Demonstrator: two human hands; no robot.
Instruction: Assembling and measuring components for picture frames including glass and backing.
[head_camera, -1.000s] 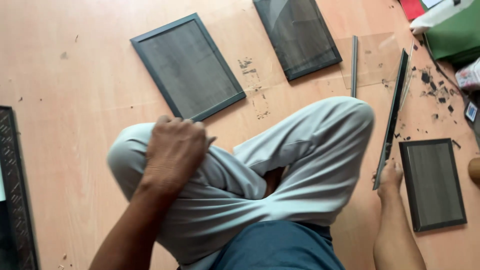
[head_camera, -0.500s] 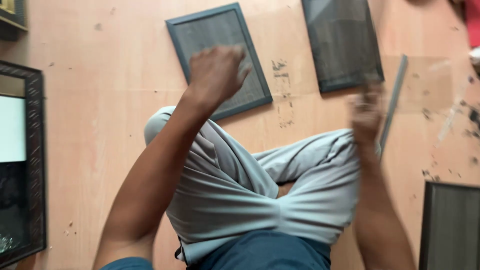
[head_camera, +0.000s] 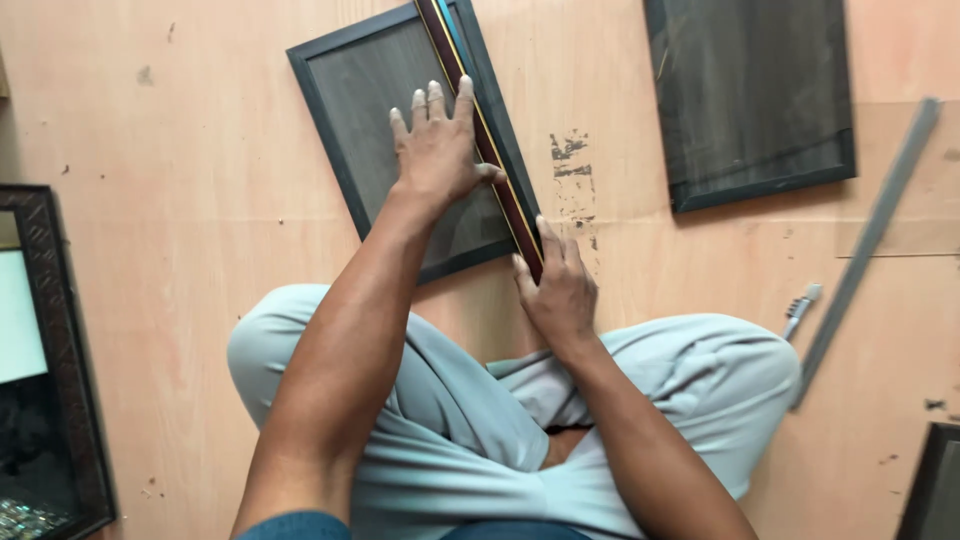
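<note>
I sit cross-legged on a plywood floor. A dark-framed picture frame (head_camera: 370, 110) lies face down in front of my knees. A long dark moulding strip with a gold and blue edge (head_camera: 470, 105) lies across the frame's right side. My left hand (head_camera: 437, 145) rests flat on the frame's backing, fingers spread, thumb against the strip. My right hand (head_camera: 557, 288) grips the near end of the strip at the frame's lower right corner.
A second dark frame (head_camera: 760, 100) lies at the upper right. A long grey metal ruler (head_camera: 868, 240) and a small utility knife (head_camera: 800, 308) lie to the right. An ornate dark frame (head_camera: 55, 330) lies at the left edge, and another frame corner (head_camera: 932, 480) shows at the lower right.
Both hands have moved forward from my knees onto the frame. The moulding strip, earlier upright at my right, now lies across the frame's right side.
</note>
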